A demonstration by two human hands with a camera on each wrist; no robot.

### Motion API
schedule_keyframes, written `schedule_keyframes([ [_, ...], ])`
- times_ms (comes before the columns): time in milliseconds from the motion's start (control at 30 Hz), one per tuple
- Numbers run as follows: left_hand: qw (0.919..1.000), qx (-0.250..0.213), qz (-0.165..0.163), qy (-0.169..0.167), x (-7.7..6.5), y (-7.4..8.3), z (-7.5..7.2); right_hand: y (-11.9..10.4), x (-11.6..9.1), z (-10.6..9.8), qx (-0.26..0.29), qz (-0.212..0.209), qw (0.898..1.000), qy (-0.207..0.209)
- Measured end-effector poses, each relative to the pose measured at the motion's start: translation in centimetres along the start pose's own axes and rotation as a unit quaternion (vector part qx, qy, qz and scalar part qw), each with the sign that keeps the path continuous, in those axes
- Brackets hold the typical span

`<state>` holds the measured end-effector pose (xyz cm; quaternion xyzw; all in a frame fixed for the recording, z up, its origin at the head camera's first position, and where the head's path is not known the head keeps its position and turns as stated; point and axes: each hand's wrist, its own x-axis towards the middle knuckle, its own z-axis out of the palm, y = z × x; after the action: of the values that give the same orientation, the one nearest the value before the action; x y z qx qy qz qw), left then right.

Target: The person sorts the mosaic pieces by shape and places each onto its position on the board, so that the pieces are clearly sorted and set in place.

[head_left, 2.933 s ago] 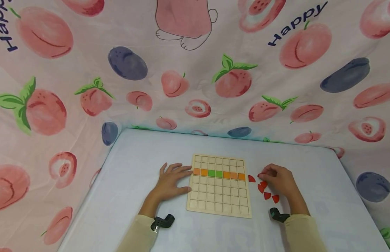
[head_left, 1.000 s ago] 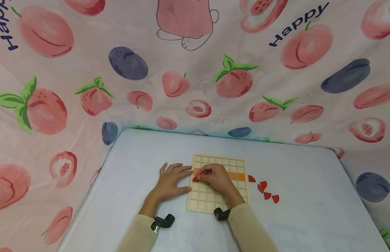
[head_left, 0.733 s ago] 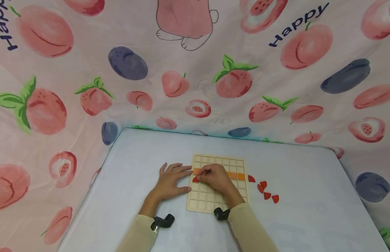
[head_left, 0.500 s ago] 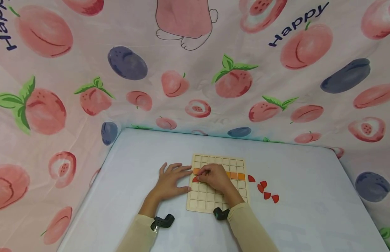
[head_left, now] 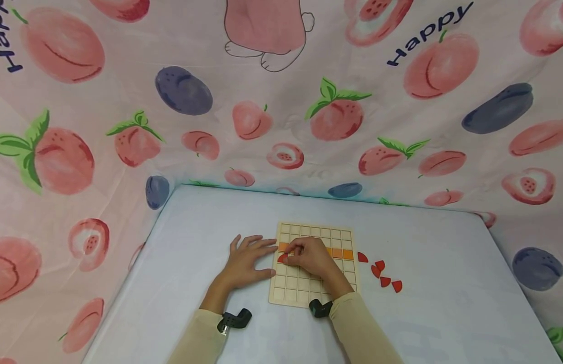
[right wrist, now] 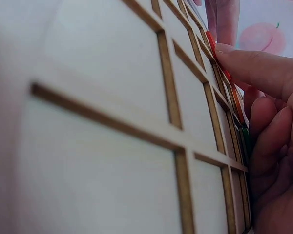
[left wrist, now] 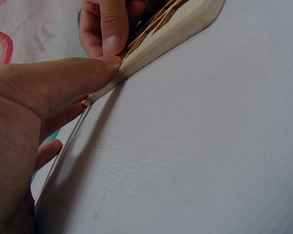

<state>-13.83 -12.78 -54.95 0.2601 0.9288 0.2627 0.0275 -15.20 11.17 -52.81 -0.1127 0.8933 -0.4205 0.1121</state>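
A light wooden grid board point(head_left: 291, 297) lies on the table. My left hand point(head_left: 250, 262) is spread at its left edge, fingertips and thumb touching the rim. My right hand point(head_left: 312, 257) reaches over the board, fingers curled. Its thumb and forefinger are at a small red quarter-circle piece point(head_left: 282, 258) in the leftmost column, just below a row of coloured squares. In the right wrist view the thumb point(right wrist: 256, 66) lies against the red piece point(right wrist: 210, 43). An orange square point(head_left: 284, 247) shows at the row's left end; the right hand hides the row's middle.
Several loose red pieces point(head_left: 385, 282) lie on the white table point(head_left: 445, 303) right of the board, one red piece point(head_left: 362, 257) close to its edge. A fruit-print cloth point(head_left: 281, 121) hangs behind and at the sides. Each wrist wears a black camera point(head_left: 236, 319).
My right hand has moved left from the loose pieces to the board, bringing one red piece along. Over the last second it has barely shifted. The left hand has stayed in place.
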Motion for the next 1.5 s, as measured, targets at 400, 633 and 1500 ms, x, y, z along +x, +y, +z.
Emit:
schedule_keyframes([
  [400,0.9999,0.004,-0.003,-0.009,0.1,-0.2,0.1,0.1,0.0,0.0,-0.006,0.008,1.000,-0.005],
  [633,0.9999,0.005,-0.004,-0.008,0.1,-0.1,0.0,0.0,0.0,0.0,-0.003,0.010,1.000,-0.003],
  [1500,0.9998,0.010,-0.019,-0.006,0.1,0.1,0.2,3.6,-3.9,-8.0,0.007,0.046,0.997,0.057],
])
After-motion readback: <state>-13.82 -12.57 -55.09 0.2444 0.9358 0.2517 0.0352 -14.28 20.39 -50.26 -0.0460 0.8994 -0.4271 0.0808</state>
